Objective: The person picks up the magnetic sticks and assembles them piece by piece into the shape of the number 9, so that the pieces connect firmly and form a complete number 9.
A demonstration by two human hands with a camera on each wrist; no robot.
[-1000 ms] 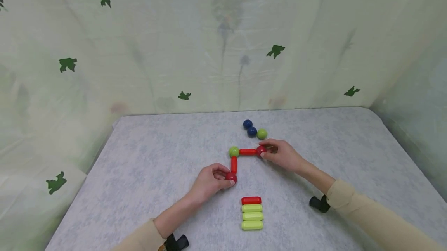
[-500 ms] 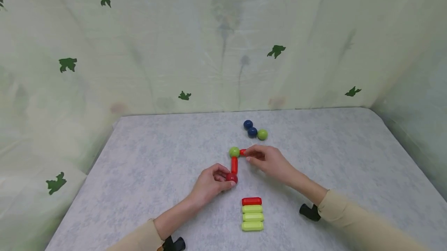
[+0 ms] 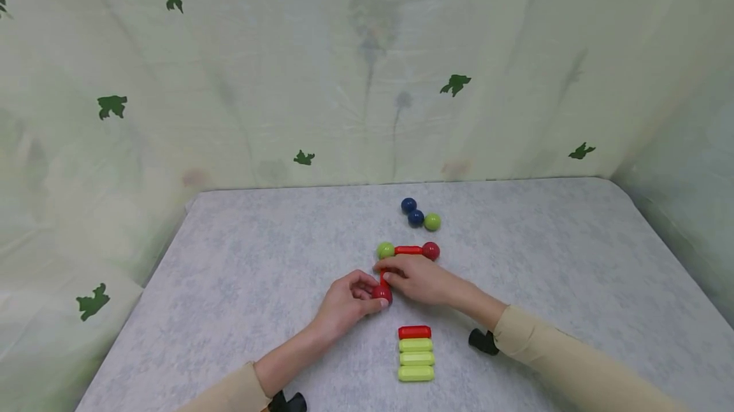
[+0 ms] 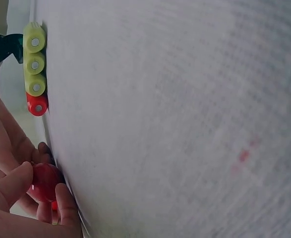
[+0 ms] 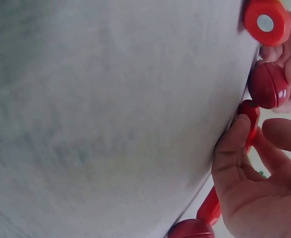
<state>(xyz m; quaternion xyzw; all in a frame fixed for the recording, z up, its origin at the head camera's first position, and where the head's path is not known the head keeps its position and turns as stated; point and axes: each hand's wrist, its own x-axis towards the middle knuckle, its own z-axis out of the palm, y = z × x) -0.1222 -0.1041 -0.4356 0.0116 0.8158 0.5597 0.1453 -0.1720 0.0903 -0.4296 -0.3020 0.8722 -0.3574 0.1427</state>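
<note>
On the table lies an L of magnetic pieces: a green ball (image 3: 385,250) at the corner, a red rod (image 3: 408,250) running right to a red ball (image 3: 431,251), and another red rod (image 5: 251,113) running toward the near red ball (image 3: 382,295). My left hand (image 3: 346,300) pinches that near ball (image 4: 46,182) between thumb and fingers. With its thumb and fingers around the near rod, my right hand (image 3: 421,279) hides most of it in the head view. In the right wrist view the near rod's end sits right at the ball (image 5: 269,85).
Close to me, a red rod (image 3: 415,332) and several yellow-green rods (image 3: 416,359) lie side by side in a stack. Behind the L are two blue balls (image 3: 415,218) and a loose green ball (image 3: 432,221). A patterned curtain (image 3: 258,81) hangs beyond the table's far edge.
My right hand has let go of the far red ball and moved left and nearer, past the far rod, to the near rod. The left hand stays on its ball.
</note>
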